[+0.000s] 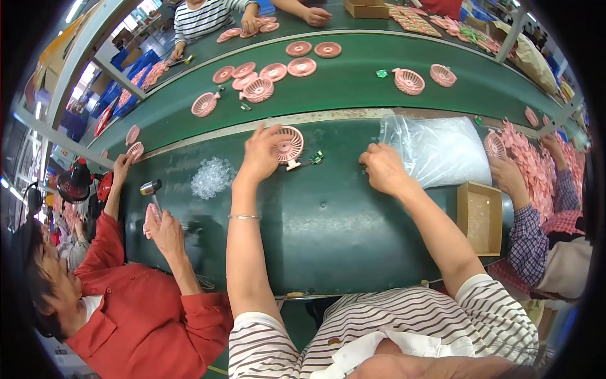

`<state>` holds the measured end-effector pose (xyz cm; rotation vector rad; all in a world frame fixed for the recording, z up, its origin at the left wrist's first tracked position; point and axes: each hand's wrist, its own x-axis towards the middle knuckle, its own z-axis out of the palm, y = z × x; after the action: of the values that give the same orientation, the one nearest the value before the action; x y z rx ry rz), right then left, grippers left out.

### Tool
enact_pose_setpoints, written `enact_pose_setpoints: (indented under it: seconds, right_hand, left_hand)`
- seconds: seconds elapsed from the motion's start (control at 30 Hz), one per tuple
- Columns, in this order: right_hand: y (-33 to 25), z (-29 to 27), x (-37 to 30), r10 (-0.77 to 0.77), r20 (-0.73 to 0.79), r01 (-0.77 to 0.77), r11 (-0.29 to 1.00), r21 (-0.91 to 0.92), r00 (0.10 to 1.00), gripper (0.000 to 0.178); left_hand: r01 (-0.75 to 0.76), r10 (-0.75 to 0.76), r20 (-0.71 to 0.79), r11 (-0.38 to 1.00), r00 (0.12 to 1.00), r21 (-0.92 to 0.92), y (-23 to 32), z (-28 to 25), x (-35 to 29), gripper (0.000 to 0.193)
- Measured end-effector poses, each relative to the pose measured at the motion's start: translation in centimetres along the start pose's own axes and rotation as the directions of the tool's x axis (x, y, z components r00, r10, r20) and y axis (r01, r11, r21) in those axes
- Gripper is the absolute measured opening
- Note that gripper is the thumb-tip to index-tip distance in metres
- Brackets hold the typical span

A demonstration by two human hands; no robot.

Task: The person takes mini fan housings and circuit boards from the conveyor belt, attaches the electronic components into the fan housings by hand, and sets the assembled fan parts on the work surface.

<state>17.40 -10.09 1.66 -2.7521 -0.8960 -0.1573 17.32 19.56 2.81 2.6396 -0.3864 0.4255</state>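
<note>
My left hand [260, 151] grips the left edge of a pink round slatted fan housing [290, 144], its fingers and thumb curled over the rim. The housing rests on the green work table [322, 246] with its short stub toward me. Beside the stub lies a small green circuit board [317, 156] on thin wires. Further right, my right hand [385, 169] hovers low over the table with thumb and fingertips pinched together. Whatever is between those fingertips is too small to make out. It is close to a clear plastic bag of white material [442, 151].
A heap of small clear pieces [213, 178] lies to the left. An open cardboard box [480, 218] stands at right. Beyond is a green conveyor belt [353, 82] with pink discs and housings. A person in red [145, 316] holds a hammer [151, 188] at left; another works at right.
</note>
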Motion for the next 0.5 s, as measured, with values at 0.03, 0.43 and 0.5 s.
enact_pose_setpoints:
  seconds: [0.03,0.43,0.5]
  right_hand:
    - [0.2,0.1,0.1,-0.004,0.003,0.004,1.0,0.001,1.0,0.016]
    - [1.0,0.6,1.1,-0.001,-0.009,0.0,0.997,-0.078,1.0,0.016]
    - [1.4,0.4,0.9,0.026,-0.096,-0.029,0.999,-0.036,0.995,0.015]
  left_hand:
    - [0.011,0.003,0.086,0.988,0.996,-0.153,0.1,0.1,0.3,0.035]
    - [0.29,-0.29,-0.001,0.957,0.957,-0.018,8.5,-1.1,-7.2,0.015]
    - [0.311,-0.316,-0.107,0.949,0.943,-0.059,10.3,-1.1,-7.2,0.014]
